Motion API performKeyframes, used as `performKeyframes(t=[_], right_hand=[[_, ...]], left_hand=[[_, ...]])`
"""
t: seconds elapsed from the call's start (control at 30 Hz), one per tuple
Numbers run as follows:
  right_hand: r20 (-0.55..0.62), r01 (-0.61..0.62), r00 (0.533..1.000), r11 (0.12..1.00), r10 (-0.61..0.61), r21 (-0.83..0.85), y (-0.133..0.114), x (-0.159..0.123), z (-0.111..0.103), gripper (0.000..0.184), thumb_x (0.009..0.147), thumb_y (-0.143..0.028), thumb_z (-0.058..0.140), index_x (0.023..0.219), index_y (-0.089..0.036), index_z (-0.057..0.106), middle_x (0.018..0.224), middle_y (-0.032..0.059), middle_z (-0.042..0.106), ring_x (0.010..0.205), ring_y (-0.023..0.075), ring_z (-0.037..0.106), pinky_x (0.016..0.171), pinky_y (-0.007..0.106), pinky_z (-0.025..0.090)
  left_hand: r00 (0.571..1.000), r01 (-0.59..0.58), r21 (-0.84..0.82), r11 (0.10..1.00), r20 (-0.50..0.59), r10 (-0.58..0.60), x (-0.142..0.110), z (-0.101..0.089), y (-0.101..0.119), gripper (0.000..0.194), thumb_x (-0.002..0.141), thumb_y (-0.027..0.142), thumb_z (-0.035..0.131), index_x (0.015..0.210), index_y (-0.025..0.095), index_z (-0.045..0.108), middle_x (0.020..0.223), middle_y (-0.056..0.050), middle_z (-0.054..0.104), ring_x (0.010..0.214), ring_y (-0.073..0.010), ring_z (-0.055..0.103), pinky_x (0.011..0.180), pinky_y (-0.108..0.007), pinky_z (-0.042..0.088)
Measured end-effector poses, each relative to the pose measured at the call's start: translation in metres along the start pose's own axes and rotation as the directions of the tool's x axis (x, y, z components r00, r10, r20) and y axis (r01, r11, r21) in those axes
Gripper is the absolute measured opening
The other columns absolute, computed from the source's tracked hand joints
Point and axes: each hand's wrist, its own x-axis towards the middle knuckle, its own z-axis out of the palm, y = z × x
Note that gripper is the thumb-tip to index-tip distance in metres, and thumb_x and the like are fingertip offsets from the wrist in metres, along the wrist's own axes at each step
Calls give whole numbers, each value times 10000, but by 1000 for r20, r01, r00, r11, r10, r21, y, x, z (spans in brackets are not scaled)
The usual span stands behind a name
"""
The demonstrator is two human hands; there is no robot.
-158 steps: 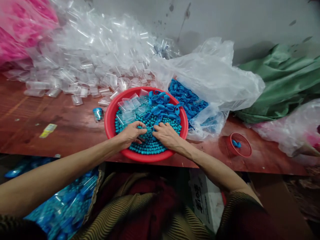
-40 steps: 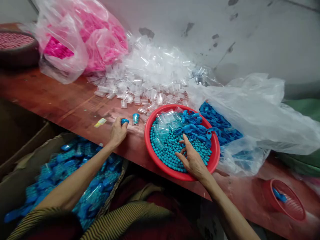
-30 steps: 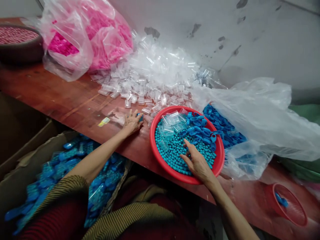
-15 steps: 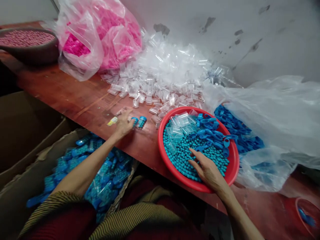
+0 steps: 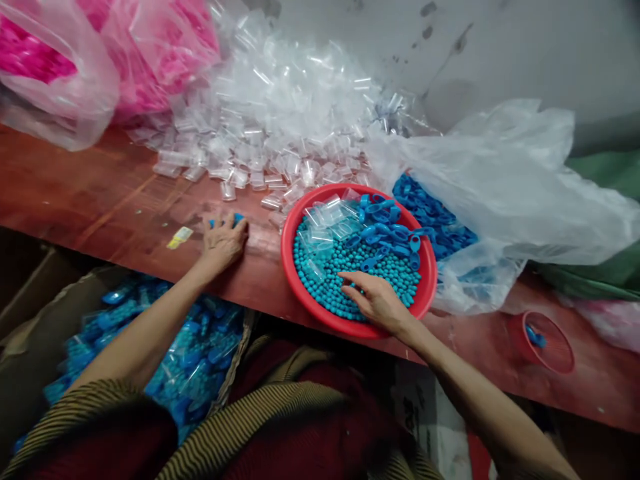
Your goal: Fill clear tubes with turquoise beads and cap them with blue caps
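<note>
My left hand (image 5: 223, 243) lies over two small clear tubes with blue caps (image 5: 237, 219) on the red table, its fingers spread and covering most of them. Just above the turquoise beads (image 5: 330, 283), near the front of a red basin (image 5: 290, 263), hovers my right hand (image 5: 377, 298), with its thumb and fingers apart and nothing visible in them. Within the basin, clear plastic tubes (image 5: 333, 217) rest at the back left on the beads, and blue looped caps (image 5: 393, 233) sit at the back right.
Loose clear tubes (image 5: 280, 100) are heaped along the wall. Plastic bags hold pink pieces (image 5: 165, 53) and blue caps (image 5: 430, 220). A red mesh basket (image 5: 545, 343) stands at right. Below the table, a cardboard box (image 5: 35, 367) contains filled blue-capped tubes (image 5: 185, 353).
The view has swung right, so the scene sits further left. My left hand now spreads over the two capped tubes that showed beside its fingers. My right hand stays over the beads.
</note>
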Motion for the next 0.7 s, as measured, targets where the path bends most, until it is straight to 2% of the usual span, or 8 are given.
performKeyframes(t=[0.1, 0.2, 0.3, 0.4, 0.47, 0.53, 0.63, 0.7], right_hand=[[55, -57, 996, 991, 64, -121, -20, 21, 4, 392, 897, -328, 494, 1246, -148, 495, 1107, 117, 658, 989, 233, 631, 811, 337, 489], [187, -36, 979, 978, 75, -204, -32, 46, 13, 422, 877, -334, 521, 1232, -116, 457, 1080, 144, 654, 960, 264, 633, 744, 349, 494], [227, -20, 972, 979, 67, -202, -28, 63, 18, 293, 899, -246, 448, 1165, -125, 473, 1052, 139, 657, 923, 253, 637, 727, 345, 486], [176, -118, 976, 989, 131, -86, -16, 62, 12, 244, 887, -210, 450, 1106, -114, 493, 948, 132, 668, 892, 247, 634, 765, 364, 477], [106, -184, 980, 972, 169, 149, -12, 54, 3, 238, 882, -207, 463, 1106, -127, 483, 894, 95, 659, 839, 206, 631, 757, 338, 484], [59, -180, 983, 860, 173, 478, -13, 44, -4, 234, 889, -206, 440, 1117, -160, 452, 880, 49, 637, 766, 156, 622, 670, 281, 503], [130, -173, 985, 585, 116, 792, -17, 29, -6, 157, 886, -224, 422, 1034, -180, 448, 800, -1, 605, 647, 123, 609, 525, 229, 489], [183, -202, 979, 532, 90, 822, -17, 19, -4, 106, 876, -253, 454, 947, -176, 473, 731, -23, 595, 583, 113, 593, 507, 219, 467]], left_hand=[[994, 94, 19, 995, -65, -93, -3, -13, -10, 421, 874, 326, 404, 1212, 125, 554, 1425, -207, 372, 1337, -439, 242, 1007, -631, 213], [976, 115, -71, 991, -175, -126, -6, -37, -4, 398, 852, 302, 445, 1161, 96, 588, 1290, -223, 509, 1213, -369, 446, 967, -494, 353], [956, -15, -190, 982, -290, -41, -14, -68, 25, 358, 875, 292, 412, 1101, 110, 622, 1077, -179, 636, 989, -269, 592, 846, -367, 434], [942, -195, -271, 943, -318, 103, -27, -94, 72, 297, 869, 323, 438, 973, 164, 666, 920, -106, 682, 851, -218, 622, 773, -320, 438], [966, -233, -420, 877, -207, 158, -34, -103, 108, 279, 842, 350, 481, 976, 180, 657, 839, -60, 680, 757, -180, 615, 714, -283, 441], [985, -142, -642, 753, -20, 169, -37, -104, 140, 365, 823, 386, 493, 1101, 175, 599, 798, -32, 665, 656, -149, 587, 628, -258, 440], [950, 98, -874, 477, 225, 217, -36, -96, 177, 405, 800, 431, 492, 1095, 158, 547, 791, -22, 643, 602, -127, 563, 580, -250, 449], [910, 255, -905, 340, 343, 233, -36, -91, 191, 370, 773, 449, 514, 1001, 159, 530, 767, -11, 620, 616, -130, 572, 589, -259, 470]])
